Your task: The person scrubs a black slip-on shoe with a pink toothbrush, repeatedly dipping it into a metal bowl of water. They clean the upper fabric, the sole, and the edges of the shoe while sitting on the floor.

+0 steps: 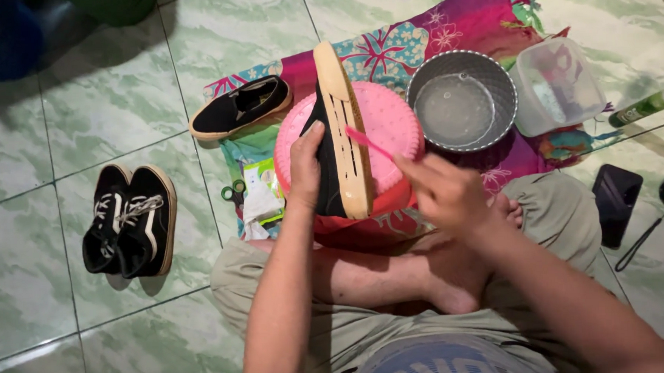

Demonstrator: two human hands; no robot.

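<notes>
1. Our left hand (306, 169) is wrapped around the black fabric upper of a slip-on shoe with a tan rubber sole (340, 133), fingers pressed against its side, holding it on edge so the sole faces right.
2. The shoe stands upright over an upturned pink plastic basin (393, 123), which sits on a bright magenta and turquoise flowered cloth (408, 42) spread on the pale green marbled tile floor (64, 132).
3. Our right hand (446, 192) is closed around the handle of a thin pink brush (367, 143), fingers pinched together; the brush tip touches the tan sole near its middle.
4. Just right of the basin lies a round grey metal bowl holding clear water (461, 100), and beside that a clear plastic tub (557, 84).
5. A matching black slip-on shoe (241, 108) lies flat on the cloth's left edge, well apart from our hands.
6. A pair of black lace-up sneakers with white laces (129, 220) rests on the tiles further left.
7. Small green-handled scissors (233, 190) and a white packet (261, 201) lie beside the basin, under our left wrist.
8. We sit cross-legged in khaki shorts (560, 212), bare feet tucked below the basin.
</notes>
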